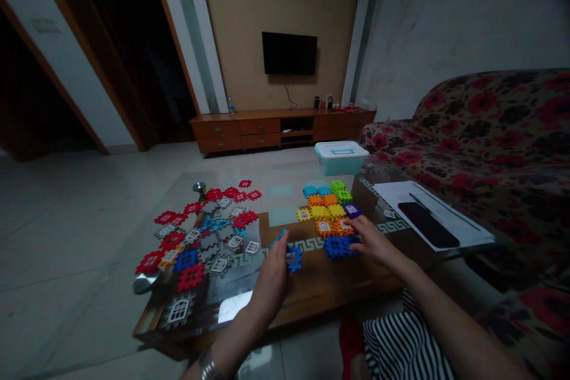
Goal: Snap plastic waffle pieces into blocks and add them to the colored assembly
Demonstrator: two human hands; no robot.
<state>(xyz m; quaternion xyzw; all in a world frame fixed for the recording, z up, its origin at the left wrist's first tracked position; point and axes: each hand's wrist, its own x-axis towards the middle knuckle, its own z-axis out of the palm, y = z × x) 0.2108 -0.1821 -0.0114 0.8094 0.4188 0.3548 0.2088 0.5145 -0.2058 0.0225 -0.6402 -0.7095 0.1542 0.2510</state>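
Observation:
My left hand hovers over the near edge of the table, its fingertips curled on a blue waffle-shaped plastic tile. Beside those fingers a second blue tile stands partly tilted. My right hand rests against a joined patch of colourful interlocking tiles, with the fingers on its blue corner. Left of my hands lies a spread of loose red, grey and white window tiles. My hands hide part of the blue tiles.
The tiles lie on a glass-topped wooden coffee table. Papers with a black phone lie at its right end, and a teal lidded plastic box stands beyond it. A floral sofa runs along the right.

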